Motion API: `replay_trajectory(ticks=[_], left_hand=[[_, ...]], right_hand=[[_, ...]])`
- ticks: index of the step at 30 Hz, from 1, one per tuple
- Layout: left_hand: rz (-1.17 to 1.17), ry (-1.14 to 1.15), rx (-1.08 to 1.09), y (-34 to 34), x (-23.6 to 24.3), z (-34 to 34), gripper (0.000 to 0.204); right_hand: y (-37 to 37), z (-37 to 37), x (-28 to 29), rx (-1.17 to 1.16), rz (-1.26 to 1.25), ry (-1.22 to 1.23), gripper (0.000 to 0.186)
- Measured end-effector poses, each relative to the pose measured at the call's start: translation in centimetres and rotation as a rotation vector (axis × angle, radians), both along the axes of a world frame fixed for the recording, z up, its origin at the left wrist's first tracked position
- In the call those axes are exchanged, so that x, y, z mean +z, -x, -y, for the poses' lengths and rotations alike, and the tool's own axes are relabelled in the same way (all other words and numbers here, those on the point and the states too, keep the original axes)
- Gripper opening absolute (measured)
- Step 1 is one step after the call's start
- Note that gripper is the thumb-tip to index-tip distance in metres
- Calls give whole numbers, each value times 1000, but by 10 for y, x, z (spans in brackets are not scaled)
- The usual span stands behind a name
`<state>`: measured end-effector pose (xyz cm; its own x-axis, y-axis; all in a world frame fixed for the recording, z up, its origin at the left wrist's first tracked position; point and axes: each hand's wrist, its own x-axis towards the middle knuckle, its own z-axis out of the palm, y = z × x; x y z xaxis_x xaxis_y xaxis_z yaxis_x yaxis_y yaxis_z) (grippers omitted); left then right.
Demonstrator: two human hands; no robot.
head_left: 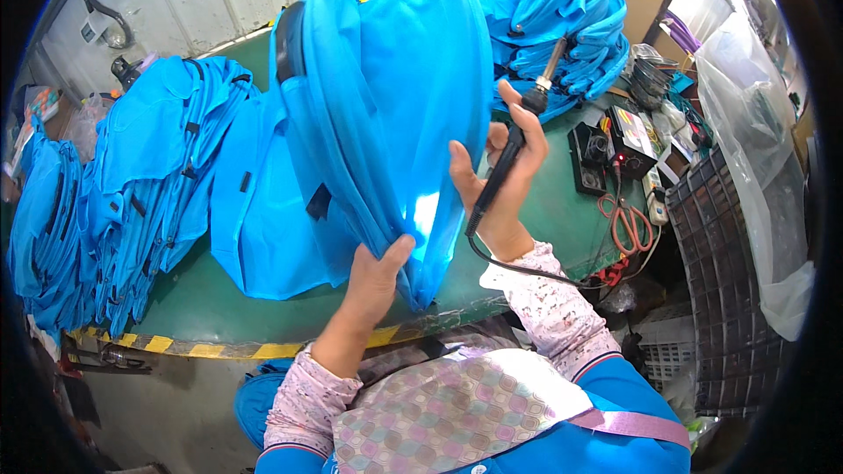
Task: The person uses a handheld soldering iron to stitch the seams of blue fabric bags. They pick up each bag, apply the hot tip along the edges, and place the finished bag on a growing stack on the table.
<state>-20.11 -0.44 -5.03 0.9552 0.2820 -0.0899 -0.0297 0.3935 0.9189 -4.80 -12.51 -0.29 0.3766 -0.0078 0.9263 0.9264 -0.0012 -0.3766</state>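
A large bright-blue fabric piece with a curved, rimmed edge [413, 88] stands up in front of me over the green table. My left hand [378, 281] pinches its lower folds between thumb and fingers. Across my right hand [514, 197] lies a soldering iron [499, 177] with a black handle, held in the crook of the thumb while several fingers stay partly spread. Its metal tip points up and away, near the far right pile. From the handle's lower end a black cord runs right over my sleeve. The back of the fabric is hidden.
Blue fabric piles stand at the left [149, 175] and far right [562, 26]. On the green table [562, 233] at right are a soldering station [630, 140], an iron stand [590, 158] and red-handled scissors [627, 224]. Yellow-black tape lines the front edge. A black grid panel [729, 290] stands right.
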Motion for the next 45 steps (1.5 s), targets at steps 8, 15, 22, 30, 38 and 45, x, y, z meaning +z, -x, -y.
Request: replay_trajectory(ticks=[8, 15, 22, 30, 38, 45], left_hand=[[99, -73, -142, -13, 23, -1, 43], [105, -61, -131, -19, 9, 1, 35], [26, -117, -70, -15, 11, 5, 28], [50, -129, -67, -14, 14, 9, 25], [56, 101, 25, -5, 0, 15, 25], [108, -101, 172, 19, -24, -6, 44]], right_hand=[[59, 60, 16, -269, 67, 135, 38], [107, 99, -18, -13, 125, 439, 30], [105, 84, -26, -125, 274, 451, 29], [94, 84, -6, 56, -41, 329, 19], [45, 40, -9, 47, 291, 396, 41], [30, 57, -40, -211, 140, 367, 60]])
